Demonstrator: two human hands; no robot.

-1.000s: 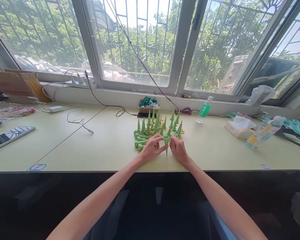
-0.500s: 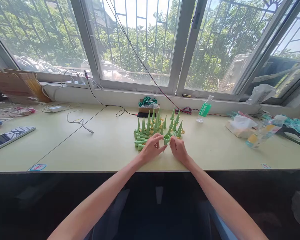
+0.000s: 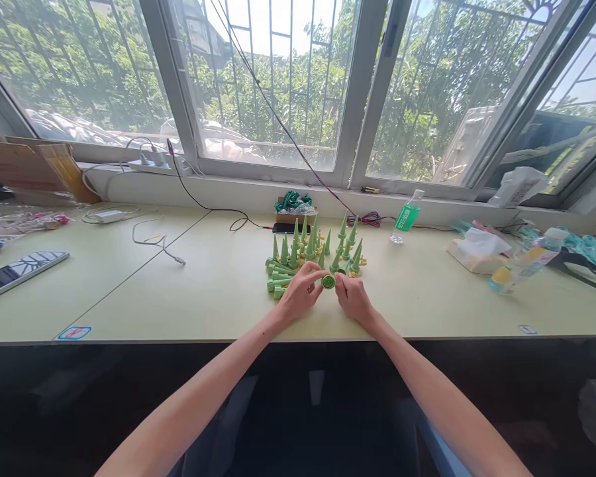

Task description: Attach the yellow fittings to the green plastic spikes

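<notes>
Between my hands is a green plastic plant watering spike [image 3: 328, 282], its round hollow end facing me. My left hand [image 3: 300, 293] grips it from the left between thumb and fingers. My right hand [image 3: 356, 298] is closed against its right side, fingers curled; whatever small part lies inside them is hidden. Just beyond stand several upright green watering spikes [image 3: 310, 246], some with small yellow valves at their bases. More green spikes [image 3: 278, 281] lie on their sides left of my left hand.
The pale table [image 3: 203, 291] runs along a window. A phone [image 3: 291, 228] and a small box of green material [image 3: 295, 204] are behind the spikes. To the right stand a green-labelled bottle [image 3: 406, 218], a tissue pack [image 3: 479, 252] and a tilted bottle [image 3: 521, 268]. A cable [image 3: 163, 246] lies left.
The held spike has tilted so its open end faces me more directly, and it sits slightly lower and further left. My hands have barely shifted.
</notes>
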